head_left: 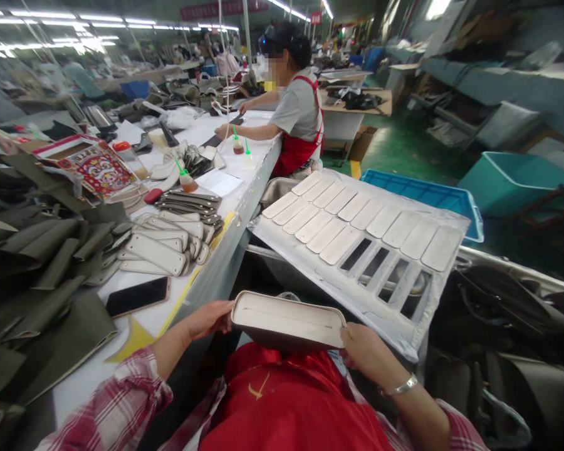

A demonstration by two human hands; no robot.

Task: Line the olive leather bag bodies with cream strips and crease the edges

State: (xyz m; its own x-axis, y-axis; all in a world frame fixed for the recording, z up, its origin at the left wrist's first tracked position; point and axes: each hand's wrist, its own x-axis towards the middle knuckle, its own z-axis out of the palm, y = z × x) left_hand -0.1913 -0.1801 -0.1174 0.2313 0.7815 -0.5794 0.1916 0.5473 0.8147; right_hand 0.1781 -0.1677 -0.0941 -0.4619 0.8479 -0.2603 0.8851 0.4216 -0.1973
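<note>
No legible text: lettering on red banner (223, 9) and small red sign (316, 17) (both in background) too blurred.

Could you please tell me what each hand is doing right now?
Left hand: closed, holding the pale-faced piece at one end.
Right hand: closed, holding its other end.

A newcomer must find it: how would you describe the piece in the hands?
Find the red apron, bottom centre. Just above, the left hand and right hand hold opposite ends of a long, pale-faced piece. Unlike the pale panels on the board beyond, it has a dark side below and a lengthwise line on its face.
</note>
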